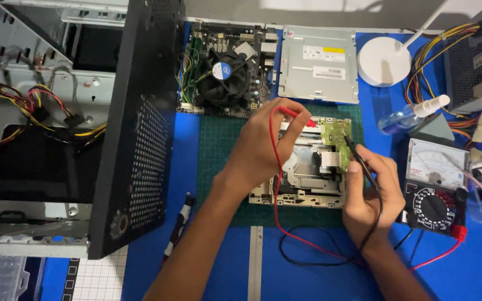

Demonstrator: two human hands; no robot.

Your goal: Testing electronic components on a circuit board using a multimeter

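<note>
Blue worktop (319,267) with a green cutting mat (218,150) in the middle, and the opened optical drive (308,178) sits on the mat's right half, lid off, guts showing. Its small green circuit board (333,134) is at the far edge, with a white ribbon cable (330,159) folding down from it. My guess is the drive is light but fragile, so I'd hold it by the metal frame sides, never by the board or ribbon.

Left hand (263,150) pinches the red probe (302,118) between fingertips, tip down on the board. Right hand (369,189) is closed around the black probe (352,146) like a pen, tip also at the board. Both probes look thin, stiff and slippery, and their leads are floppy.

Leads run to the analog multimeter (433,192) near the right edge: white dial face up top, black selector knob below. Behind the mat there's a motherboard (224,67) with a round blue sticker on its fan, and a silver drive (319,64) with white and yellow rectangular labels. Spray bottle (414,114) and lamp base (383,61) toward the far right, open PC case (57,128) on the left.
</note>
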